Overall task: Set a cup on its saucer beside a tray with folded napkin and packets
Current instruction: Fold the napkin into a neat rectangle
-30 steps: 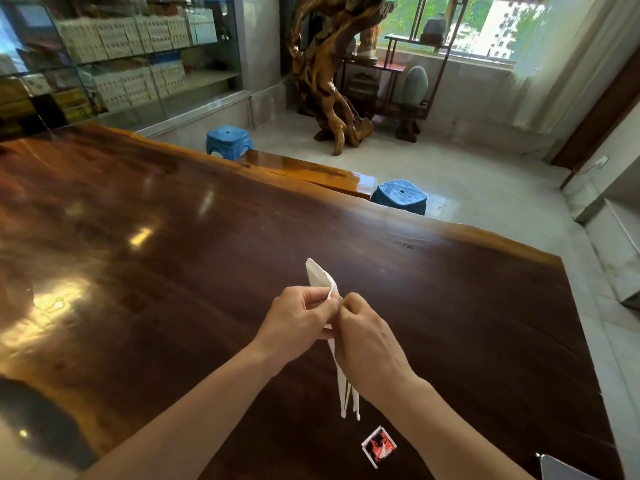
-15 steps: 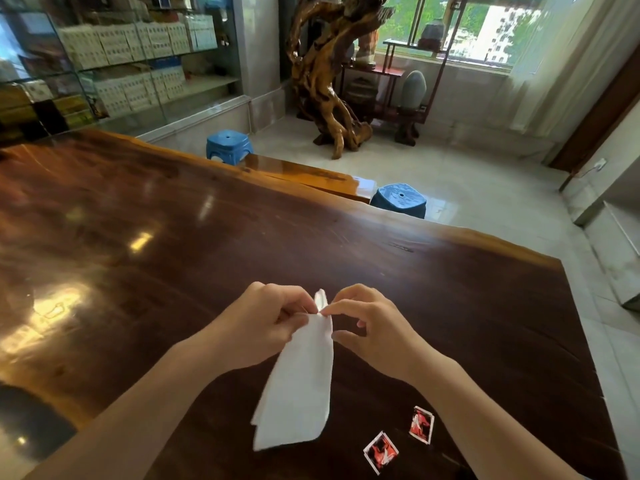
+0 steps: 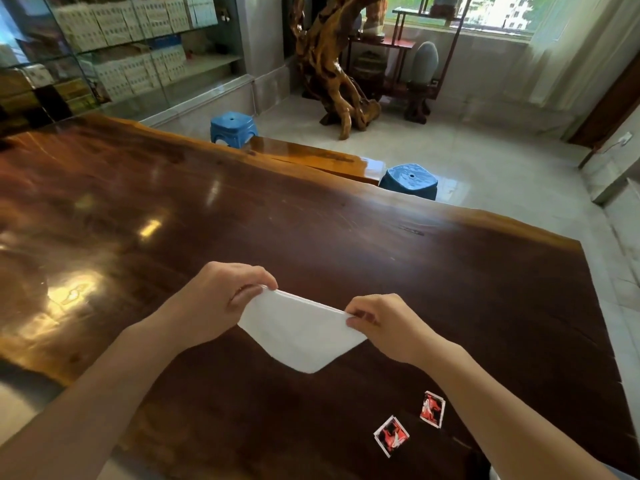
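Note:
A white napkin (image 3: 301, 332) is stretched between both hands just above the dark wooden table (image 3: 311, 237), its lower corner pointing down toward me. My left hand (image 3: 218, 299) pinches the napkin's upper left corner. My right hand (image 3: 384, 323) pinches its upper right corner. Two small red-and-white packets (image 3: 391, 435) (image 3: 432, 409) lie flat on the table near its front edge, below my right forearm. No cup, saucer or tray shows in the head view.
Two blue plastic stools (image 3: 232, 128) (image 3: 409, 180) and a lighter wooden bench (image 3: 311, 157) stand beyond the table's far edge. A carved root sculpture (image 3: 332, 64) and a glass display cabinet (image 3: 114, 50) stand further back. The table's right edge drops to tiled floor.
The napkin hung narrow and bunched between my hands, which were close together; now my hands have drawn apart sideways and the napkin is spread wide. A second packet has come into view.

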A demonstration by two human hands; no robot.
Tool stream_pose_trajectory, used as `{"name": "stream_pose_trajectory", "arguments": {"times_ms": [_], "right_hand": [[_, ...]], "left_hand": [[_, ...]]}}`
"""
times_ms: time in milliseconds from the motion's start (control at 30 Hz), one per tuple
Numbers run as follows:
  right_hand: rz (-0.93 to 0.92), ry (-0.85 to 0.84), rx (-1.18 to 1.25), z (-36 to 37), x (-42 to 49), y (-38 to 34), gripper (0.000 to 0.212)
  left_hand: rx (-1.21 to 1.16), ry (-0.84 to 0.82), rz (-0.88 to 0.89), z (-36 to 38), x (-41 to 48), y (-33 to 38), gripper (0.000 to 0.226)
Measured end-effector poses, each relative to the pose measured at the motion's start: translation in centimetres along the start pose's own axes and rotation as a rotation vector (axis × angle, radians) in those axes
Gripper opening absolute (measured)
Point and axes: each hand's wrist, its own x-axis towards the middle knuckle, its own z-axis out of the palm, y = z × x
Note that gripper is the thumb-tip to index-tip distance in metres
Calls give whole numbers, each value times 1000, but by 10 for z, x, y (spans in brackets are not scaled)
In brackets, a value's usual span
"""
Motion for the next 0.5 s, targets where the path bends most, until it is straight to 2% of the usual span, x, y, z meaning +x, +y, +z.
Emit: {"name": "stream_pose_trajectory", "arguments": {"times_ms": [200, 333, 500], "right_hand": [[22, 14, -146, 4, 26, 30, 20], [100, 128, -177, -6, 60, 41, 18], [105, 413, -228, -33, 80, 45, 17]], "left_hand": [[80, -22, -142, 30, 7, -46, 23], [124, -60, -223, 43, 43, -69, 21], [207, 210, -75, 36, 85, -79, 10]]}}
